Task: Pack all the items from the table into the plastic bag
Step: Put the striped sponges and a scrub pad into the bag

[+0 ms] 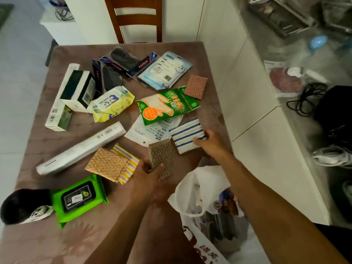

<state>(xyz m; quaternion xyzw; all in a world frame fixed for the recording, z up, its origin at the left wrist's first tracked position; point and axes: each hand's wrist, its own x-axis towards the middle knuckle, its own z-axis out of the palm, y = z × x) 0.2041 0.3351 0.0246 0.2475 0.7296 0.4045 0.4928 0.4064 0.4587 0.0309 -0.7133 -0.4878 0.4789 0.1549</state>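
My left hand (147, 174) grips a brown glittery scrub pad (162, 158) just above the table's near edge. My right hand (211, 144) is closed on the edge of a blue-and-white striped sponge cloth (185, 135) that lies on the table. The white plastic bag (207, 202) hangs open off the table's right front corner, below both hands, with items inside. Several items are spread over the brown table (47, 141): a green glove packet (165, 105), a gold scrub pad (106, 164) on a yellow one, a green wipes pack (78, 199), a long white box (80, 147).
Farther back lie a yellow baby-wipes pack (112, 103), white boxes (78, 90), dark packaged items (122, 61), a blue-white pouch (164, 70) and an orange pad (196, 86). A wooden chair (136, 18) stands behind the table. A white counter (266, 121) runs along the right.
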